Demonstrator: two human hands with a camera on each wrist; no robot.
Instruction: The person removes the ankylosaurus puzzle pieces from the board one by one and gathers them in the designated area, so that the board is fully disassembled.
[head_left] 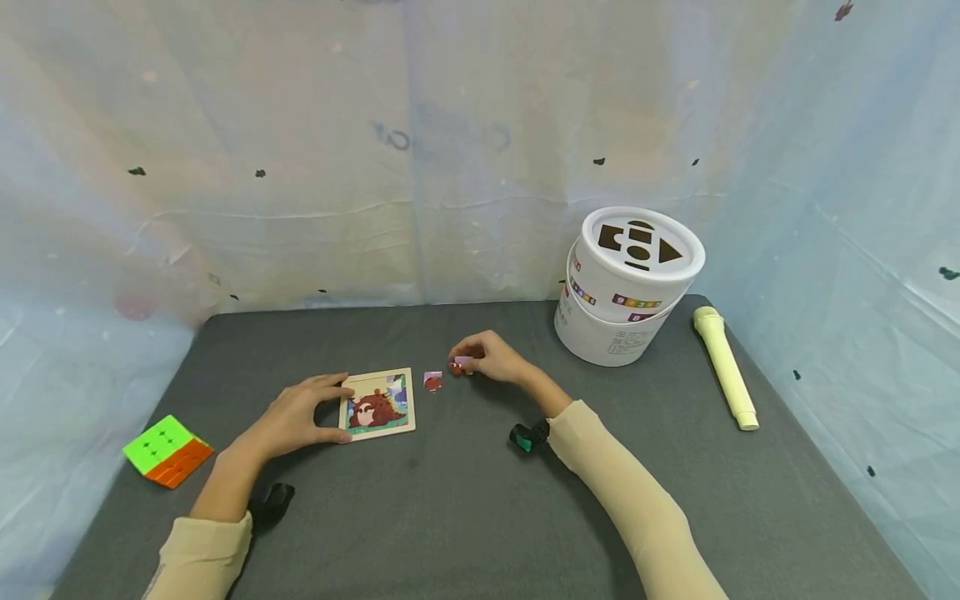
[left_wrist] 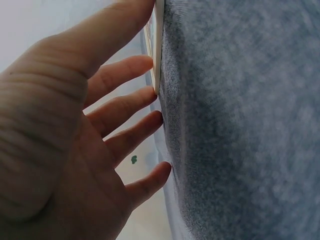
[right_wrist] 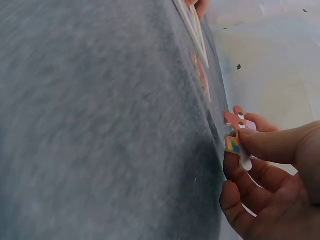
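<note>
A wooden jigsaw puzzle tray [head_left: 412, 400] with a red-brown animal picture lies on the table. My left hand [head_left: 300, 414] holds its left side, thumb at the lower corner and fingers at the upper one. In the left wrist view the tray [left_wrist: 158, 55] shows edge-on, with the outer fingers spread beside it. A loose puzzle piece [head_left: 432, 381] lies right of the tray. Farther right, my right hand [head_left: 491, 357] pinches puzzle pieces. The right wrist view shows a red piece with eyes [right_wrist: 233, 119] and a yellow-and-blue part [right_wrist: 232, 144] by the thumb; these look like two pieces.
A puzzle cube [head_left: 168, 450] sits at the table's left edge. A white lidded bucket [head_left: 622, 321] with shaped holes stands at the back right. Beside it lies a pale yellow toy microphone [head_left: 726, 367]. Fabric sheeting [head_left: 480, 167] hangs behind the grey table [head_left: 450, 517].
</note>
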